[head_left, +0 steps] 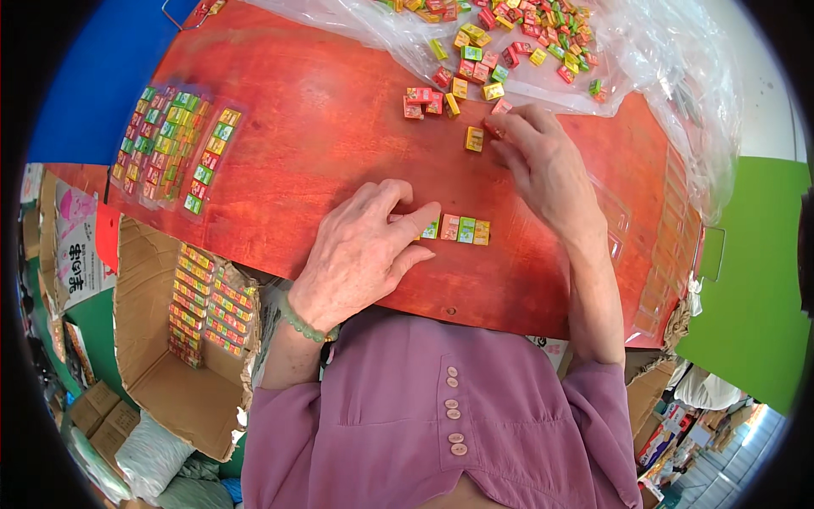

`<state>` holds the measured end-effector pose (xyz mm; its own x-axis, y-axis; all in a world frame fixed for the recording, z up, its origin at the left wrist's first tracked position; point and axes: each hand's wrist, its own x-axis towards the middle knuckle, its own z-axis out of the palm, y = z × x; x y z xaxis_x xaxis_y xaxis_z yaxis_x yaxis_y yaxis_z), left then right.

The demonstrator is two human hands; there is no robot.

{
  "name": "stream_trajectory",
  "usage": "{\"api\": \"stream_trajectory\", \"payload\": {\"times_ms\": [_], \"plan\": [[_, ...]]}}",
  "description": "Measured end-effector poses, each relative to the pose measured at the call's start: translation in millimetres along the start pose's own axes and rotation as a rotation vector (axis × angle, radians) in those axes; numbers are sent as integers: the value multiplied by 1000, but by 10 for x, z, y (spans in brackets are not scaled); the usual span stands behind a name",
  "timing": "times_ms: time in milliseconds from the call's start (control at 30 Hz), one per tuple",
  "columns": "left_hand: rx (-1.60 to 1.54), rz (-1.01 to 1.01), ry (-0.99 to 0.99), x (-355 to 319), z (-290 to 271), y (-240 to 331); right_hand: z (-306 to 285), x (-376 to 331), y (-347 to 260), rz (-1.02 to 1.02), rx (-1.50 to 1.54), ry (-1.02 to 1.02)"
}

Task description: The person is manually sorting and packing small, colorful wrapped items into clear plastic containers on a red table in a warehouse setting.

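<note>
Small printed boxes in green, pink and yellow form a short row (pixel 465 229) on the table, with a narrow gap in it. My left hand (pixel 360 242) bends over the row's left end, thumb and forefinger closed around small boxes there, mostly hidden by the fingers. My right hand (pixel 543 161) is farther out to the right, its fingertips pinching a small red box (pixel 493 128). Just left of that one stands a small yellow box (pixel 474 139). A loose cluster of red boxes (pixel 421 101) lies beyond it.
A plastic sheet (pixel 661 68) bears a heap of mixed small boxes (pixel 551 34) at the far side. Filled clear trays (pixel 161 144) lie at the left of the red table (pixel 288 136), empty clear trays (pixel 657 271) at the right. A cardboard carton (pixel 182 394) below left holds filled trays.
</note>
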<state>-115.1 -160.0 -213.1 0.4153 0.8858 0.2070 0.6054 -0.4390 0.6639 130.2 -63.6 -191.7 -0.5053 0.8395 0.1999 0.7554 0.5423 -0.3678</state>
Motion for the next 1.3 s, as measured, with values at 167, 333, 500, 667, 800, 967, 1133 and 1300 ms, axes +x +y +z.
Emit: {"api": "stream_trajectory", "payload": {"times_ms": [167,333,500,667,800,967,1133,1300], "plan": [[40,37,57,17,44,-3,60,56,78,-12,13,-52],[51,29,47,10,89,-22,-20,-94,21,139,11,-142],[100,52,79,32,81,14,-211,-418,-36,238,74,-251],[130,56,53,68,115,65,-282,-671,-228,297,216,-332],[152,53,9,94,114,86,-170,-692,-374,262,304,-305],[188,72,49,102,175,97,-41,-744,-440,227,272,-235],[162,91,74,100,227,123,139,-868,-395,76,238,-30],[205,85,49,70,264,253,198,-1052,-450,121,220,-13]]}}
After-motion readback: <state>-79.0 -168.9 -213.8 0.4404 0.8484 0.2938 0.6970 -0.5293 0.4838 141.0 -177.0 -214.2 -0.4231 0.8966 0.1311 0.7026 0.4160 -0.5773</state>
